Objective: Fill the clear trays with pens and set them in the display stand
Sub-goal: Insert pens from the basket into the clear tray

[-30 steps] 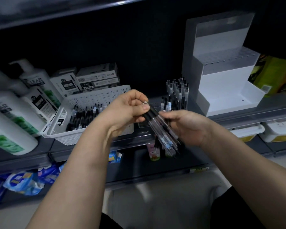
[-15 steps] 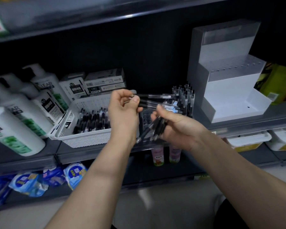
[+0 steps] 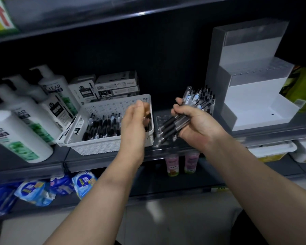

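Grips pens [image 3: 173,124] in the right hand [image 3: 200,126], above the clear tray [image 3: 162,119] in the gap between basket [image 3: 104,144] and display stand [image 3: 254,106]. Holds the left hand [image 3: 134,121], fingers curled, over the basket's right edge; cannot tell whether anything is in it.

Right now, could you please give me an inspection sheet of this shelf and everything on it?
Surface: dark shelf, carrying the items below.
Job's things: white display stand at right, no pens seen in it; clear tray between basket and stand; bundle of pens held above it.
Clutter: white basket holding loose pens; pen boxes behind it; pump bottles at left.
Hands: right hand grips the bundle; left hand curled over the basket's right end, hold unclear.
Cables: nothing seen.
Surroundings: blue packets and pink cups on the lower shelf; white tubs below the stand.
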